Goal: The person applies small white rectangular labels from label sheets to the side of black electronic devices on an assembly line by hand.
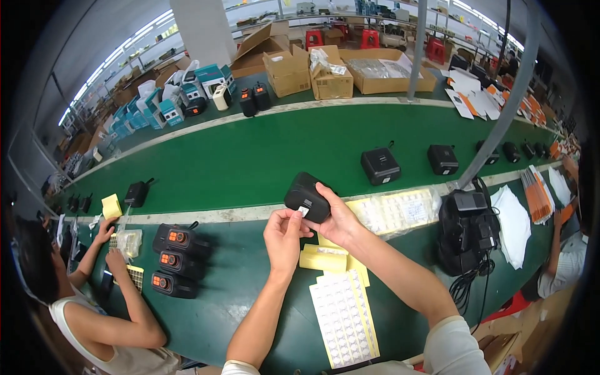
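Above the green bench [250, 281], the right hand [337, 219] clasps a black device [306, 197] while the left hand [284, 234], fingertips pinched on its small white sticker [304, 210], could lay it crooked if either wrist shifts.

The black device [306, 197] held between the hands looks like matt moulded plastic, with a small glossy white sticker [303, 210] on its face. The surface [250, 156] is a smooth green belt with a dull sheen. The label sheets [342, 315] are white paper on yellow backing, and another sheet [397, 209] lies under shiny clear film. The boxes [287, 72] at the back are plain brown cardboard.
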Demonstrator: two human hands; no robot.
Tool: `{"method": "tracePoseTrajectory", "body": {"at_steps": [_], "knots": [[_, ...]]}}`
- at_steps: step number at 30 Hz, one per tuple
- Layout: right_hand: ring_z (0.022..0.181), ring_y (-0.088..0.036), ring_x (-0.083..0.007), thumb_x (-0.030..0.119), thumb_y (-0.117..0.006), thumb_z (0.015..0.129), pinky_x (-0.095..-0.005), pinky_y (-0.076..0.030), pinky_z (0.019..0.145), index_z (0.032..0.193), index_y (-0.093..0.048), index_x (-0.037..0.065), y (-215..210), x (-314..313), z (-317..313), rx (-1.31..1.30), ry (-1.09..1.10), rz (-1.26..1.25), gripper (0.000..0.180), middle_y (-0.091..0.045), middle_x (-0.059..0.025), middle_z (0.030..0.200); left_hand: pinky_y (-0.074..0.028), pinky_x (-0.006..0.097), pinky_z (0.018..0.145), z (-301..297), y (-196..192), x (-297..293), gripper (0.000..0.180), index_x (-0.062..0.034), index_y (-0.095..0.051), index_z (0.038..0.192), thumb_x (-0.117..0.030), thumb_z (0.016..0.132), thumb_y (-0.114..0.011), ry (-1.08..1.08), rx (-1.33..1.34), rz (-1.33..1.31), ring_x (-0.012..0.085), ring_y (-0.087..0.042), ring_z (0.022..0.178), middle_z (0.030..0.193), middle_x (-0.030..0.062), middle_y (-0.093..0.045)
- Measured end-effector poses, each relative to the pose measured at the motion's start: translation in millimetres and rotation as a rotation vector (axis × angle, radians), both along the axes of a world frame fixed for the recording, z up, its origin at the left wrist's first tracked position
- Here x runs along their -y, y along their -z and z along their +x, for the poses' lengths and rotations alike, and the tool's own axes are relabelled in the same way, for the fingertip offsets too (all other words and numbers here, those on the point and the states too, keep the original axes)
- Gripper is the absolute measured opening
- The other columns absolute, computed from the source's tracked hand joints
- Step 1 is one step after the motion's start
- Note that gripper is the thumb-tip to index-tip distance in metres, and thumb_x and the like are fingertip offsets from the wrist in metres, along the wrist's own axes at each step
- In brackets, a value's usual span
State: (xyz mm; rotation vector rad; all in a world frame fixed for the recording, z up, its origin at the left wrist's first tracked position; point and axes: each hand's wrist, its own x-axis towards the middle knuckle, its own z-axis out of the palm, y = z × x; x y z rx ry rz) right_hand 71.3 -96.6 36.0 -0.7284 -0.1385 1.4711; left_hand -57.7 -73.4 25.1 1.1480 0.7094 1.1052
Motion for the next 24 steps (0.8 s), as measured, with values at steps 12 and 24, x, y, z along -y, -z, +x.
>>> {"method": "tracePoseTrajectory", "body": {"at_steps": [12, 24], "knots": [[0.098, -0.063, -0.0208, 0.040, -0.058, 0.094, -0.0402, -0.053, 0.092, 0.118, -0.052, 0.006, -3.3, 13.1, -9.9, 0.016, 0.059, 0.007, 0.042, -0.061, -0.0112, 0.108, -0.050, 0.024, 0.055, 1.8, 2.4, 6.5, 0.013, 0.0020, -0.055, 0.089, -0.008, 0.093, -0.061, -0.077, -0.049, 0.028, 0.0103, -0.057, 0.057, 0.072, 0.0069, -0.061], [0.105, -0.062, -0.0214, 0.042, -0.063, 0.089, -0.0424, -0.058, 0.080, 0.128, -0.047, 0.008, 3.2, -45.8, 21.3, 0.520, 0.027, -0.025, 0.054, -0.058, -0.0103, 0.119, -0.046, 0.026, 0.052, -28.0, 26.7, -9.5, 0.015, -0.0012, -0.055, 0.098, -0.006, 0.088, -0.064, -0.065, -0.496, 0.544, 0.0146, -0.055, 0.060, 0.080, 0.0079, -0.058]]}}
